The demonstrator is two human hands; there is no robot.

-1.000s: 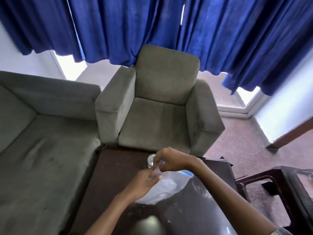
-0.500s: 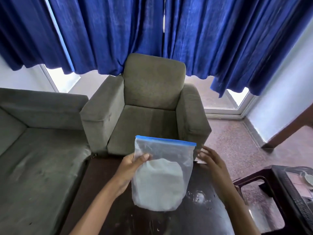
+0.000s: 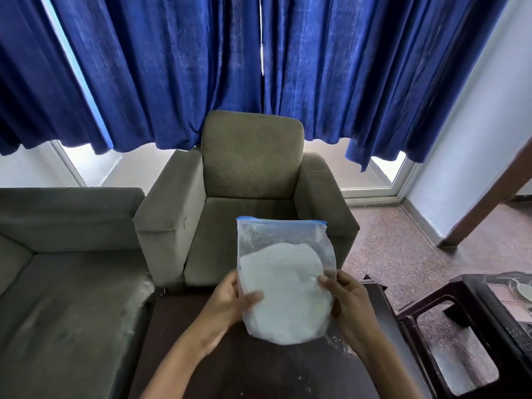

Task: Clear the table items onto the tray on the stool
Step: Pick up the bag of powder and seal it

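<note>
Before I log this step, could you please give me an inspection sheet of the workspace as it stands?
Surface: dark glossy table, with a few pale specks on it.
Job's things: clear zip bag with white contents, held upright over the table; tray on the stool at the right, partly out of view.
Clutter: nothing seen.
Hands: left hand and right hand each grip a lower side of the bag.
Cables: nothing seen.
Surroundings: armchair, sofa, blue curtains.

A blue-sealed clear bag (image 3: 285, 286) of white powder is upright over the desk's (image 3: 259, 370) far edge. The tray (image 3: 506, 279), seemingly clear, tops the stool (image 3: 460, 286).
</note>
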